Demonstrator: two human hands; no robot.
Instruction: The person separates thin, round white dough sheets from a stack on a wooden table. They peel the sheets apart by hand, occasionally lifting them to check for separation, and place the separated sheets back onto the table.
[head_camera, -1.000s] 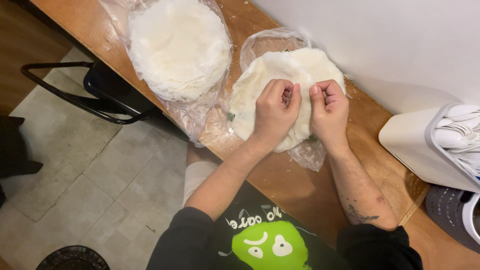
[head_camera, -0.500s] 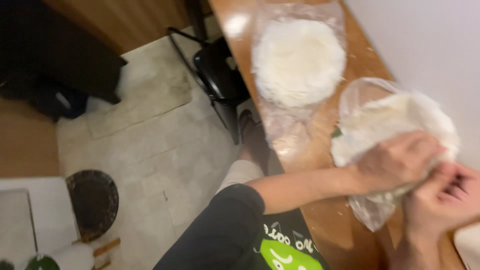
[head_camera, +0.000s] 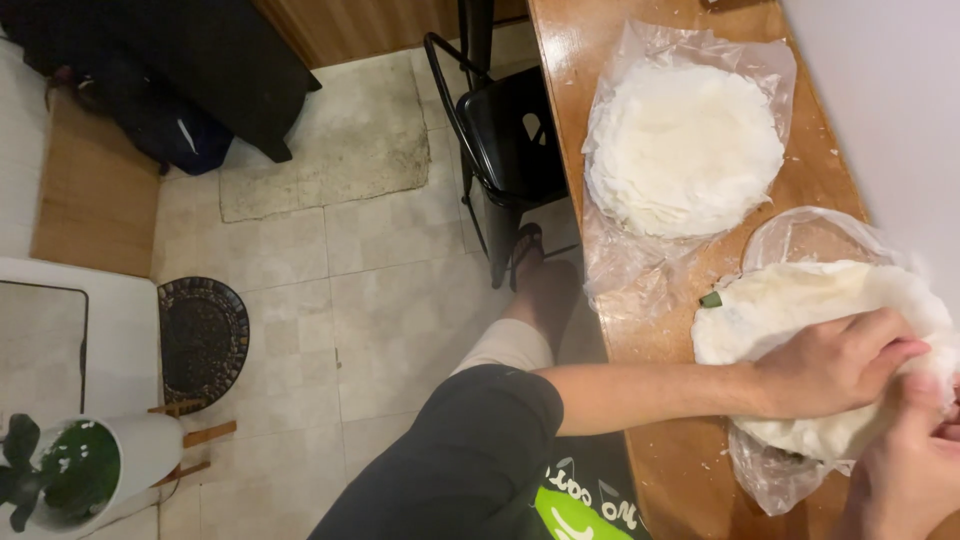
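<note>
A stack of thin white round wrappers (head_camera: 790, 310) lies on a clear plastic bag on the wooden table (head_camera: 700, 470) at the right. My left hand (head_camera: 835, 365) rests on top of it, fingers curled and pinching the top sheet. My right hand (head_camera: 905, 465) grips the same sheet from the near side, partly cut off by the frame's edge. A second stack of white round wrappers (head_camera: 685, 145) sits apart on its own plastic bag, farther along the table.
A black metal chair (head_camera: 505, 125) stands by the table's left edge above my foot. On the tiled floor lie a beige mat (head_camera: 330, 150) and a dark round mat (head_camera: 200, 335). A white pot with a plant (head_camera: 85, 470) sits bottom left. A white wall borders the table's right.
The view has swung left toward the floor, pushing the table to the right edge. Both hands stay on the near stack, still pinching its top sheet.
</note>
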